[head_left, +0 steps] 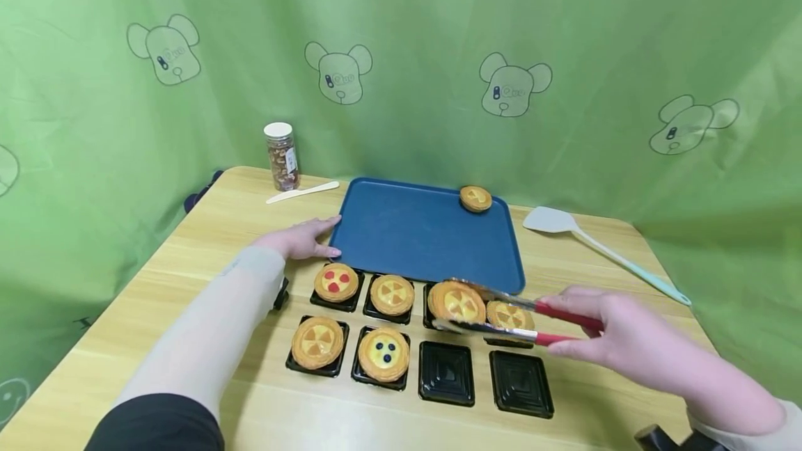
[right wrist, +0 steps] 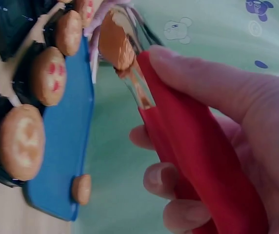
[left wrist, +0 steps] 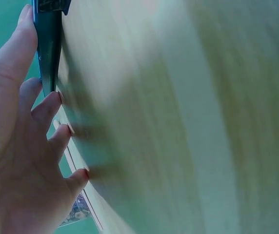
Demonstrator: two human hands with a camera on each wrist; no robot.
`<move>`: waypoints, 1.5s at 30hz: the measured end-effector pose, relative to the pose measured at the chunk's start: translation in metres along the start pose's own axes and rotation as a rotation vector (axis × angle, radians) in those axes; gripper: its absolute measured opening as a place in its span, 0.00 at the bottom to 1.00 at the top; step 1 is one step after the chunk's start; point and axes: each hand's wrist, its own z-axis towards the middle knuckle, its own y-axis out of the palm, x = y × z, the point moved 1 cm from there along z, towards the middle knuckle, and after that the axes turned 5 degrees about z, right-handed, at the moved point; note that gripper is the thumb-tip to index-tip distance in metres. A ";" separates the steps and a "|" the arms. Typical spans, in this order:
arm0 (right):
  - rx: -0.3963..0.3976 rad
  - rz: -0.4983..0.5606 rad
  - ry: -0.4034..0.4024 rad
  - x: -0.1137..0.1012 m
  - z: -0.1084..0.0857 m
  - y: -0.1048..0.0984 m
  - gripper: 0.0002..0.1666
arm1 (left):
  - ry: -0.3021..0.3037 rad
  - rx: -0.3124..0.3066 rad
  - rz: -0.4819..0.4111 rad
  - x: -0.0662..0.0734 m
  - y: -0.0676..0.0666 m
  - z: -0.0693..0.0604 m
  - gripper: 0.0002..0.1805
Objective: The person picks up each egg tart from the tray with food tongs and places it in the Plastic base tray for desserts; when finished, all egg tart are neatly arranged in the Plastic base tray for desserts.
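My right hand (head_left: pixel 601 329) grips red-handled metal tongs (head_left: pixel 564 326), curled round the handles (right wrist: pixel 198 146) in the right wrist view. Between the tongs' tips is a round tart with yellow wedge-shaped pieces (head_left: pixel 457 301), raised above the back row of black square trays. In the right wrist view the tart (right wrist: pixel 115 41) sits tilted in the tongs. My left hand (head_left: pixel 303 239) rests at the left edge of the blue tray (head_left: pixel 420 228), fingers spread. The left wrist view shows that hand (left wrist: pixel 27 131) with its thumb against the tray's dark side (left wrist: pixel 49 48).
Black trays hold tarts with red, yellow or dark-blue toppings, such as a blueberry tart (head_left: pixel 384 354). Two front-right black trays (head_left: pixel 446 373) hold nothing. One tart (head_left: pixel 475 198) lies at the blue tray's far right corner. Around stand a jar (head_left: pixel 283 159), a pale knife (head_left: pixel 303 192) and a spatula (head_left: pixel 601 246).
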 end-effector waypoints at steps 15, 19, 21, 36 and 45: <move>-0.185 0.079 0.034 0.012 -0.023 0.043 0.31 | 0.009 -0.002 0.002 0.004 -0.006 0.000 0.51; -0.198 0.083 0.017 0.012 -0.023 0.050 0.32 | 0.012 0.002 0.006 0.001 -0.006 0.001 0.51; -0.195 0.069 0.007 0.013 -0.023 0.052 0.32 | 0.020 0.002 0.003 -0.001 -0.005 0.002 0.51; -0.199 -0.130 0.093 0.015 -0.023 0.057 0.40 | 0.003 -0.011 0.005 0.004 -0.003 -0.003 0.50; -0.192 -0.195 0.109 0.015 -0.026 0.057 0.43 | -0.002 -0.015 0.006 -0.001 0.001 0.002 0.50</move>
